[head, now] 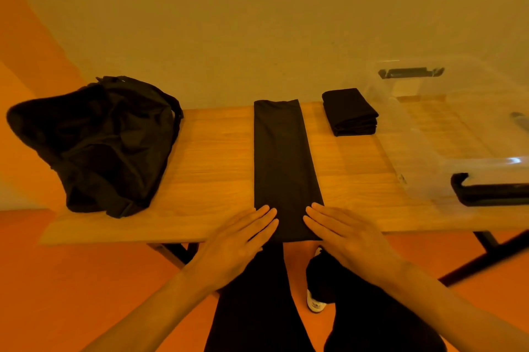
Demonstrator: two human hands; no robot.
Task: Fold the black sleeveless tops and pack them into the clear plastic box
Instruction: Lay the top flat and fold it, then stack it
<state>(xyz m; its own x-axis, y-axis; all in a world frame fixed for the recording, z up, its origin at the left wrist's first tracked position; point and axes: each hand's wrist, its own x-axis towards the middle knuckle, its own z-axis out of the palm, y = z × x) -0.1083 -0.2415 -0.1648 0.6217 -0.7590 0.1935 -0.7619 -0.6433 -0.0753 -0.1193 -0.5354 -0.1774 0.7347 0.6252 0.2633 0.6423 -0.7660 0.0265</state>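
Two grips, fingers straight | left hand (237, 240), right hand (346, 240) press black top (282, 151) | table (211, 157)

a light wooden bench (211, 151) on black metal legs carries a slumped black fabric bag (108, 145) at its left end, a long narrow folded black top (283, 162) down the middle, a small folded black stack (350, 112) at the back right, and just beside it a clear plastic box (446, 134) with dark handles.

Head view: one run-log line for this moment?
phase: folding | black top: narrow strip on table | left hand: flat on near end | right hand: flat on near end | folded top: beside clear box, unpacked
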